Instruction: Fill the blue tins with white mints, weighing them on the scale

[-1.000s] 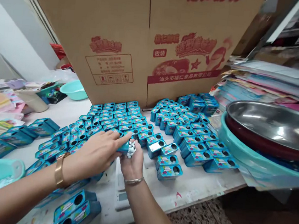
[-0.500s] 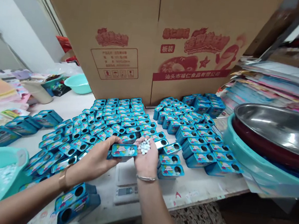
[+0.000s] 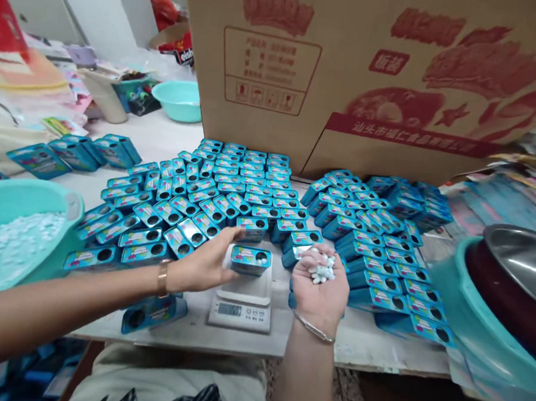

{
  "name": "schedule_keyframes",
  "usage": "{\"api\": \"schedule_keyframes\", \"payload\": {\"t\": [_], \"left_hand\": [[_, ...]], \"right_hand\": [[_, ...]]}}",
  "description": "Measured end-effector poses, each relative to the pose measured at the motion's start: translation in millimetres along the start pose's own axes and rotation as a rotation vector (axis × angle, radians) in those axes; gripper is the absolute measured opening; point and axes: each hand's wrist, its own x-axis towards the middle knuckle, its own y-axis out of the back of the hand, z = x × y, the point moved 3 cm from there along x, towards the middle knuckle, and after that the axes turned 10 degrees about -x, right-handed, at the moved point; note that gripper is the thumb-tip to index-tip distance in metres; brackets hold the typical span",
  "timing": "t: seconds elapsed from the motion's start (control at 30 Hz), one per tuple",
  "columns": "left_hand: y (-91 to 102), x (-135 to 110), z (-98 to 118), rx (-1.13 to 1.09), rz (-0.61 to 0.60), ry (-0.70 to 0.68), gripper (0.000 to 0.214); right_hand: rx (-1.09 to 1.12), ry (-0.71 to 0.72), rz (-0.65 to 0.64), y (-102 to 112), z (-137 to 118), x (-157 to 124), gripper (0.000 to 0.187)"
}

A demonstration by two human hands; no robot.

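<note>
A small blue candy tin (image 3: 251, 259), its top hole showing white pieces, stands on the white digital scale (image 3: 240, 315). At the tin's left end is my left hand (image 3: 211, 259), thumb and fingers spread apart; whether a fingertip still touches the tin is hard to see. My right hand (image 3: 318, 292) is turned palm up to the right of the scale, fingers curled over a small heap of white candies (image 3: 322, 271). On the left, a turquoise basin (image 3: 69, 205) holds many more white candies (image 3: 14, 244).
Rows of blue tins (image 3: 185, 208) cover the table's middle, with more tins (image 3: 381, 263) to the right. A large cardboard box (image 3: 341, 55) stands behind them. Stacked metal bowls (image 3: 529, 266) sit at the right edge. A small turquoise bowl (image 3: 180, 102) is at back left.
The tin has gone from my left hand's grip down onto the scale, and that hand has spread. My right hand has drawn away to the right with its candies. The camera view has shifted.
</note>
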Motion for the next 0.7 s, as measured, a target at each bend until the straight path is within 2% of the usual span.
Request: {"api": "schedule_keyframes", "payload": {"t": [0.07, 0.2, 0.3, 0.47, 0.7], "left_hand": [[16.0, -11, 8, 0.018, 0.041, -0.038, 0.081], [50.1, -32, 20, -0.012, 0.182, 0.013, 0.072], [64.3, -46, 22, -0.027, 0.232, 0.041, 0.069], [64.9, -57, 20, 0.043, 0.199, 0.017, 0.064], [54.9, -46, 23, 0.153, 0.095, -0.052, 0.061]], "right_hand": [[0.015, -0.017, 0.016, 1, 1, -1, 0.008], [-0.032, -0.058, 0.040, -2, 5, -1, 0.010], [-0.087, -0.032, 0.042, -4, 6, -2, 0.011], [-0.180, 0.040, 0.037, -4, 8, -2, 0.009], [-0.305, 0.108, 0.059, -9, 18, 0, 0.013]]}}
